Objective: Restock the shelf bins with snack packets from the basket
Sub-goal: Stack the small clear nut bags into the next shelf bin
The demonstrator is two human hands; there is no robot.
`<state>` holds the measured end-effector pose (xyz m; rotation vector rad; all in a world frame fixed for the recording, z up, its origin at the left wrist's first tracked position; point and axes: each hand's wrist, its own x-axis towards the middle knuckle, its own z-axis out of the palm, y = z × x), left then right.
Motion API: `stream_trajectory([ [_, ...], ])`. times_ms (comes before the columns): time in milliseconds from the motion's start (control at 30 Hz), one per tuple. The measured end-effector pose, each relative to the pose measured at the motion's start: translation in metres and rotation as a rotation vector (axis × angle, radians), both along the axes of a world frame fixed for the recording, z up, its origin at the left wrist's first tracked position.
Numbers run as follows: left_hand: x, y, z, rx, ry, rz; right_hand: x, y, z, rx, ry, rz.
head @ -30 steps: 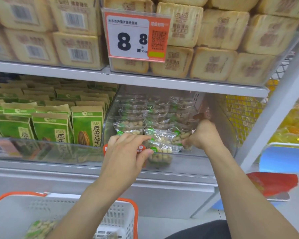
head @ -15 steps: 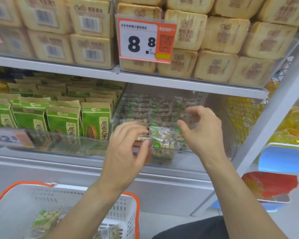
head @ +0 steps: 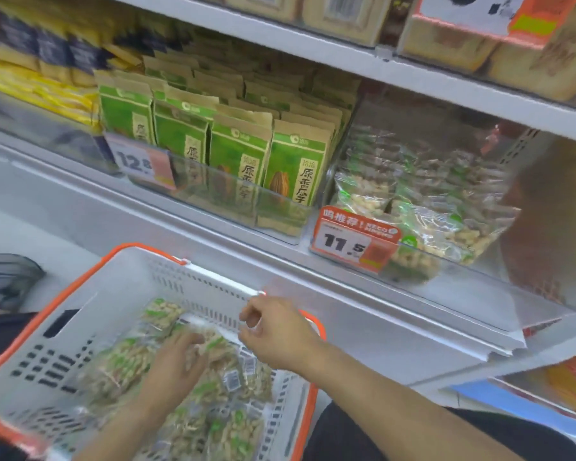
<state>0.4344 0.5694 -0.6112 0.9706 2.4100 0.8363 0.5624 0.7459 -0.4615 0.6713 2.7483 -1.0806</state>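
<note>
A white basket with an orange rim [head: 113, 307] sits low at the left and holds several clear snack packets [head: 220, 427] of pale nuts with green labels. My left hand [head: 173, 364] lies on the pile, fingers curled over a packet; motion blur hides whether it grips. My right hand [head: 273, 331] hovers over the basket's far right side, fingers loosely bent and holding nothing. Up on the shelf to the right, the clear shelf bin [head: 499, 287] holds several of the same packets [head: 446, 227].
A red price tag reading 11.5 [head: 353, 241] hangs on that bin's front. To its left a bin of green seed bags [head: 240, 154] carries a 12.8 tag [head: 140, 164]. Yellow packs [head: 47, 91] lie further left. Boxes [head: 479, 41] fill the shelf above.
Both hands have left the shelf bin and dropped down into the basket. My view has tilted down and to the left with them.
</note>
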Motion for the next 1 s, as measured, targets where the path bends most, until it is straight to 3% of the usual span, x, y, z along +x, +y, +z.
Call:
stream_trajectory([
  [100,-0.015,-0.018,-0.014,-0.128,0.035,0.12,-0.018,-0.008,-0.067,-0.047,-0.223,-0.038],
  [300,-0.039,-0.03,-0.039,-0.239,-0.004,0.135,-0.028,-0.015,-0.175,-0.137,-0.437,-0.287],
  [433,-0.038,-0.01,-0.054,-0.29,-0.171,0.182,-0.018,-0.018,-0.219,-0.112,-0.589,-0.338],
  [633,-0.03,0.032,-0.078,-0.339,-0.176,0.301,-0.01,-0.023,-0.24,-0.208,-0.596,-0.433],
  [800,-0.036,0.048,-0.081,-0.466,-0.192,0.253,-0.014,-0.012,-0.249,-0.291,-0.559,-0.635],
  [900,-0.041,0.048,-0.079,-0.371,-0.302,0.345,-0.018,-0.009,-0.251,-0.41,-0.588,-0.67],
  [1000,-0.042,0.042,-0.078,-0.251,-0.378,0.409,-0.02,-0.009,-0.244,-0.339,-0.574,-0.588],
])
